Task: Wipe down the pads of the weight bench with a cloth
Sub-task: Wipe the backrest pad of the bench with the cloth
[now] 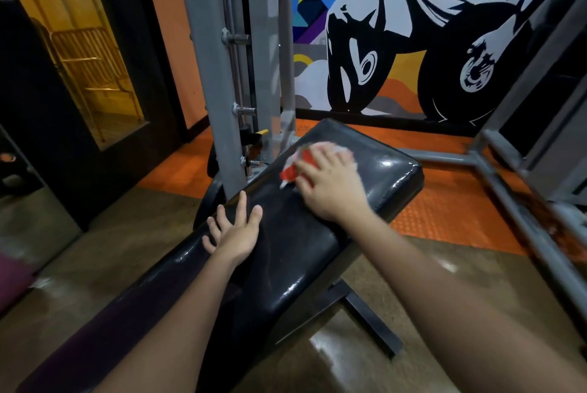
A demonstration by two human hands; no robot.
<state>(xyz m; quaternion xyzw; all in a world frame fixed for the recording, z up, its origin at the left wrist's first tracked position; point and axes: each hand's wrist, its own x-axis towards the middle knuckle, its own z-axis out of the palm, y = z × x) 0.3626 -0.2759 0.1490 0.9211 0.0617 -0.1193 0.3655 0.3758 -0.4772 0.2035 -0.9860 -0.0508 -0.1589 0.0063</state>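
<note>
The wiping step is under way: the right hand (330,184) presses a red-and-white cloth (297,167) flat onto the black pad (390,170)'s far end while the left hand (233,229), fingers spread and empty, braces the surface, so the next stroke likely needs sweeping toward the unwiped near pad.

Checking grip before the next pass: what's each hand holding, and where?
Right hand presses a red-and-white cloth flat on the bench pad, covering its middle. Left hand holds nothing, resting open on the pad.

grey steel rack upright (209,52) | black-and-white painted wall mural (413,27) | orange studded rubber floor mat (444,208) | glossy tan concrete floor (104,252)
</note>
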